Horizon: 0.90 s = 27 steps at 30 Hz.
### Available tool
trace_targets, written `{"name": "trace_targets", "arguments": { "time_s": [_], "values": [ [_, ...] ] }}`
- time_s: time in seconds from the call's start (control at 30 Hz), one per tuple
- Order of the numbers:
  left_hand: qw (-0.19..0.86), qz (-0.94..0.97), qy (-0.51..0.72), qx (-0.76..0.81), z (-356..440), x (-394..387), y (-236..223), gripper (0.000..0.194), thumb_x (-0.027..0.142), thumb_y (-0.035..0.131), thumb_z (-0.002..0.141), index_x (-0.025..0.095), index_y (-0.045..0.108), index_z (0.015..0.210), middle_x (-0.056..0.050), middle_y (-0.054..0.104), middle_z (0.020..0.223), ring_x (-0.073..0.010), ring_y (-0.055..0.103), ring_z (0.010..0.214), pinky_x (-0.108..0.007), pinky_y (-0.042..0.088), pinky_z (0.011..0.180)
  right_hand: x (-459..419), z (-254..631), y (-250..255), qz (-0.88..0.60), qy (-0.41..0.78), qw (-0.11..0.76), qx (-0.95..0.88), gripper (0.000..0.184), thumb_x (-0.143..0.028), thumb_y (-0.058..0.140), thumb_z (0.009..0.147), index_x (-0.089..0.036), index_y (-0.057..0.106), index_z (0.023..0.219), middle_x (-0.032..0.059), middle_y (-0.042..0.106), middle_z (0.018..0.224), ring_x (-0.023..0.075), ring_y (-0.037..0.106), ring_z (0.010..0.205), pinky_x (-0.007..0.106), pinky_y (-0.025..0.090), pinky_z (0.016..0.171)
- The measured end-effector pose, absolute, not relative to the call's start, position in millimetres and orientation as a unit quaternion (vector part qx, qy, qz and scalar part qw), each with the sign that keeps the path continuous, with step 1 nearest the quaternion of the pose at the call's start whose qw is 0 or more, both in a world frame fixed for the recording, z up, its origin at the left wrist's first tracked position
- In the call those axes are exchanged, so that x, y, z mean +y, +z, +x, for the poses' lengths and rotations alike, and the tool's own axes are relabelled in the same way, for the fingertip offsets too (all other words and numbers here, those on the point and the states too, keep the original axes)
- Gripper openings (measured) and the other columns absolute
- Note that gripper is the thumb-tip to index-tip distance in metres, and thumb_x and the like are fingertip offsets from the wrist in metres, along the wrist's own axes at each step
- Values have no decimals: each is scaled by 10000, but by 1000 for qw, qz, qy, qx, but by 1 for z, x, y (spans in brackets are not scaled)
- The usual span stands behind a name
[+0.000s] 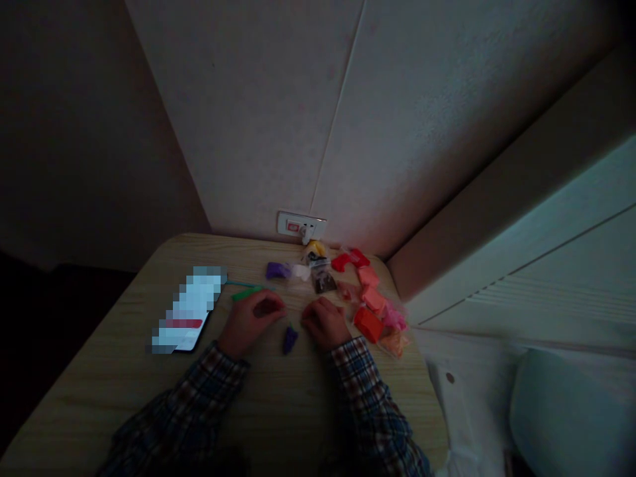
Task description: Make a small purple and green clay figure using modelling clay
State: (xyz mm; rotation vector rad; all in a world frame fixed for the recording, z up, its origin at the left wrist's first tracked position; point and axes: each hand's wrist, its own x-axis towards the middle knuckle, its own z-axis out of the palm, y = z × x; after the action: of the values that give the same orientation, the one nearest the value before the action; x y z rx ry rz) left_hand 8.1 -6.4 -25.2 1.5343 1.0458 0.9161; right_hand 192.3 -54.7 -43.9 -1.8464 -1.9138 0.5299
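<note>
My left hand (252, 320) is over the wooden table, thumb and fingertips brought together in a pinch. Whatever may be between them is too small to make out. Opposite it, my right hand (326, 322) has its fingers curled and pressed together, and I cannot tell what, if anything, they hold. Between and slightly below the two hands lies a small dark purple piece (289, 340), lumpy and tapered like a bunch of grapes, with a bit of green at its top. A green packet (246, 293) lies just behind my left hand, partly covered by it.
A lit phone (189, 311) lies on the left of the table (124, 371). Several small clear bags of soft coloured material stand at the back and right, among them purple (277, 270), red (349, 260) and orange (368, 324). A wall socket (301, 226) holds a plug.
</note>
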Motion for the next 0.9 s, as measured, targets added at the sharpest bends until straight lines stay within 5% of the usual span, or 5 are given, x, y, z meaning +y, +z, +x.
{"name": "trace_targets", "arguments": {
  "time_s": [0.37, 0.63, 0.9],
  "values": [
    [437, 690, 387, 429, 7, -11, -16, 175, 310, 702, 674, 170, 641, 588, -18, 660, 625, -162, 602, 608, -267, 496, 613, -56, 197, -44, -634, 185, 272, -700, 55, -144, 584, 795, -188, 615, 809, 50, 644, 851, 202, 586, 829, 341, 371, 750],
    [542, 665, 336, 389, 9, -13, -16, 201, 327, 619, 745, 156, 705, 684, -27, 657, 646, -143, 581, 594, -253, 478, 576, -61, 184, -16, -503, 157, 484, -699, 74, -206, 544, 859, -193, 585, 798, 22, 591, 715, 154, 545, 654, 269, 459, 586],
    [656, 586, 303, 367, 13, -17, -12, 206, 343, 687, 647, 144, 687, 594, 13, 579, 506, -121, 512, 505, -240, 428, 511, -66, 175, -10, -473, 148, 501, -710, 72, -192, 589, 837, -197, 646, 793, 36, 551, 773, 171, 561, 739, 287, 489, 637]
  ]
}}
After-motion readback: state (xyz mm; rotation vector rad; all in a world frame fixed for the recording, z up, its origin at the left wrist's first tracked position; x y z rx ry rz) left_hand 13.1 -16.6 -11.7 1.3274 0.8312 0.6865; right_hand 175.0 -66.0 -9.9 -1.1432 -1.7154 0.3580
